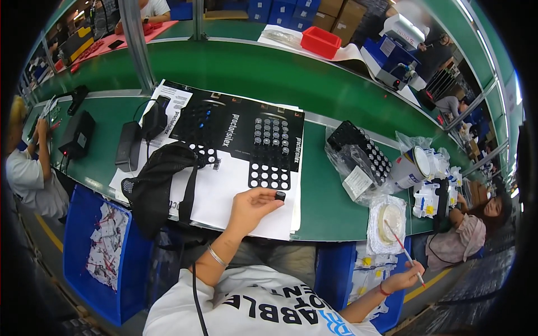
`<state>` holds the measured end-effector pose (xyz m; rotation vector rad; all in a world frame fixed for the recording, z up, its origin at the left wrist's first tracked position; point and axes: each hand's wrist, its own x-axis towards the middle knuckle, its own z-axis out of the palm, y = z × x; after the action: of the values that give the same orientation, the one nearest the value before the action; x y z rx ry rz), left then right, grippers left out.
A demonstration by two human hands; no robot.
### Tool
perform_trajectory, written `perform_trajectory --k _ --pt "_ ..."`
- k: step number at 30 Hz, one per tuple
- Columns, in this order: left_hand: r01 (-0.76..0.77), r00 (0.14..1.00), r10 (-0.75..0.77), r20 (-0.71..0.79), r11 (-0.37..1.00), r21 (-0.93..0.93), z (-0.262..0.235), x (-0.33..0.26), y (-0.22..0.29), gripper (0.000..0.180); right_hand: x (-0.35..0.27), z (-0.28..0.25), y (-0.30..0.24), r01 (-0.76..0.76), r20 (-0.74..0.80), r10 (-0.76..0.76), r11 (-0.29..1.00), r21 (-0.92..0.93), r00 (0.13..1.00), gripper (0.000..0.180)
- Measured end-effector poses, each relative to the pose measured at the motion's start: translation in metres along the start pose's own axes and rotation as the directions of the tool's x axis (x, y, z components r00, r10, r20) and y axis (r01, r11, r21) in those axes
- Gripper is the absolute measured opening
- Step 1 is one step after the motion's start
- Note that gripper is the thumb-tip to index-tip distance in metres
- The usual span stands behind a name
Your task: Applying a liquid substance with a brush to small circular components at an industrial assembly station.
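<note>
Head view: black piece partly hidden

On the left of the worktop, a black bag hides part of the white sheet. The thin stick's tip is too small to tell. The top edge cuts off a far-left person.

L hand pinches blk cap nr blk tray; R hand holds stick, prob. a brush, tip over dish
</note>
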<state>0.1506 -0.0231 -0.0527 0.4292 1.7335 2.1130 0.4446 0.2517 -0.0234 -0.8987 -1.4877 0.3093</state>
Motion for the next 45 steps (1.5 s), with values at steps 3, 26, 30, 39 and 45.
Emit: perform_trajectory --k 3,26,30,39,45 --pt "0.012 1.0 -0.012 -0.003 0.999 -0.032 0.002 0.003 0.001 0.023 -0.004 0.008 -0.013 -0.016 -0.203 0.047 0.988 0.153 0.978 0.027" --pt "0.109 0.991 -0.076 0.107 0.93 -0.35 -0.01 -0.008 0.024 0.02 -0.076 0.092 -0.105 -0.574 0.599 -0.038 0.243 0.782 0.8 0.024" --pt "0.073 0.993 -0.042 0.11 0.951 -0.301 -0.009 -0.009 0.028 0.02 -0.073 0.092 -0.109 -0.543 0.589 -0.09 0.298 0.785 0.803 0.024" --pt "0.209 0.976 -0.174 0.133 0.918 -0.336 -0.014 -0.004 0.019 0.014 -0.072 0.093 -0.106 -0.566 0.588 -0.028 0.233 0.791 0.809 0.023" --pt "0.292 0.954 -0.25 0.166 0.897 -0.331 -0.012 -0.007 0.016 0.013 -0.073 0.093 -0.109 -0.592 0.613 -0.035 0.222 0.775 0.789 0.023"
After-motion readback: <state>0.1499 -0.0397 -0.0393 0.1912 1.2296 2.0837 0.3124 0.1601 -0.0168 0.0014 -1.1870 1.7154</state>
